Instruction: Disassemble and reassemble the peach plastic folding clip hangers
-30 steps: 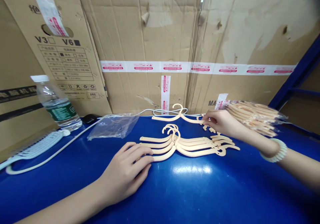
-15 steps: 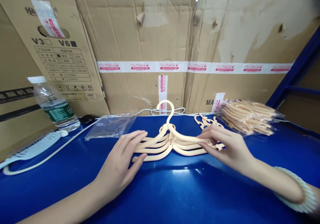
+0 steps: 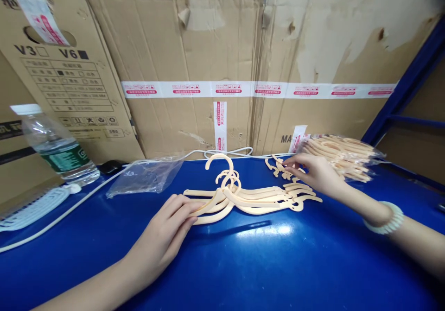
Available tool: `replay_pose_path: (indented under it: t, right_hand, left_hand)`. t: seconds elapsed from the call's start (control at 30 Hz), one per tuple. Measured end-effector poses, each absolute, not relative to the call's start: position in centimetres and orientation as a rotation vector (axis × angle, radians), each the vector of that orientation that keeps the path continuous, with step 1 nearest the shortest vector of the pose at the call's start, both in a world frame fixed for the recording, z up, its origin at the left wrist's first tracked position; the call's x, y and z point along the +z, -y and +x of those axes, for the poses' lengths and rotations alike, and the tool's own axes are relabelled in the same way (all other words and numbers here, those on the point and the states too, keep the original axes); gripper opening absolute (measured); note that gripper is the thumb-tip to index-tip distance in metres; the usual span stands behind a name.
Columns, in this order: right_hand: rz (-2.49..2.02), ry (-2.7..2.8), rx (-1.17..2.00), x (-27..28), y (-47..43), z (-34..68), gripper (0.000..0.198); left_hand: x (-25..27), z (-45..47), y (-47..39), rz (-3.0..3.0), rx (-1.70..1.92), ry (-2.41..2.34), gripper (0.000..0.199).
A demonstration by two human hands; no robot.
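The held hanger (image 3: 248, 203), pale and slim, is at the middle of the blue table (image 3: 285, 274), above the hanger row (image 3: 256, 211); a shadow (image 3: 257, 225) falls at 6 o'clock of it, so I judge that it is lifted a little and not yet laid down; the left hand (image 3: 163, 230), at 8 o'clock, has its thumb and fingers clamped on the left arm of this hanger; the other arm of it is free and crosses over the row.

The hanger row lies with its hooks toward 12 o'clock, and this portion seems to be arranged already; the exact number is hidden by the overlap; at the 3 o'clock end of it there are small curved pieces (image 3: 301, 192), and whether they are fixed to the hangers I cannot tell.

At 2 o'clock lies a little heap of loose pieces (image 3: 286, 175), which I judge to be not used yet; the right hand (image 3: 314, 172) is just there, its thumb and fingertips near together, but whether they grip a piece I cannot tell; farther that way is the wrapped bundle (image 3: 339, 155) of similar hangers, finished or remaining, I cannot decide.

Outward at 10 o'clock are a flat clear bag (image 3: 144, 177) and a bottle (image 3: 64, 158); at 9 o'clock, a white brush (image 3: 36, 206); at 12 o'clock, the cardboard (image 3: 181, 121) stands upright.
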State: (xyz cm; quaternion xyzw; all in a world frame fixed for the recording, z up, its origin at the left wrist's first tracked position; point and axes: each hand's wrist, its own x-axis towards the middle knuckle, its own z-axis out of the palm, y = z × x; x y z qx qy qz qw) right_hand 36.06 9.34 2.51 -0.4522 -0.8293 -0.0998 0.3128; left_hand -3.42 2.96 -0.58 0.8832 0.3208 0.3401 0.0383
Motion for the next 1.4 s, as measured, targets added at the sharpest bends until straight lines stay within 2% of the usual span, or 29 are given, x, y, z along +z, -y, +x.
replay_pose_path:
  t: [0.27,0.7,0.87,1.0,1.23,1.4]
  right_hand:
    - [-1.161,2.536,-0.294,0.5,-12.0,36.1,0.021]
    - [-1.172,2.609,-0.350,0.7,-12.2,35.5,0.023]
    - [-1.149,2.610,-0.349,0.4,-12.4,35.6,0.033]
    - [-1.053,2.613,-0.370,0.5,-12.1,35.4,0.027]
    - [-0.929,2.418,-0.393,1.3,-10.9,35.4,0.028]
    - [-0.904,2.060,-0.227,2.2,-9.0,34.7,0.015]
  left_hand:
    - [-0.6,-3.5,-3.0,2.704,1.022,-0.969,0.031]
    - [-0.5,-3.4,-2.9,2.729,1.046,-0.960,0.030]
    - [-0.5,-3.4,-2.9,2.722,1.029,-0.971,0.030]
    - [-0.5,-3.4,-2.7,2.698,1.019,-0.981,0.031]
    - [-0.6,-3.5,-2.7,2.691,1.005,-0.989,0.032]
    - [-0.6,-3.6,-2.7,2.671,1.015,-1.014,0.031]
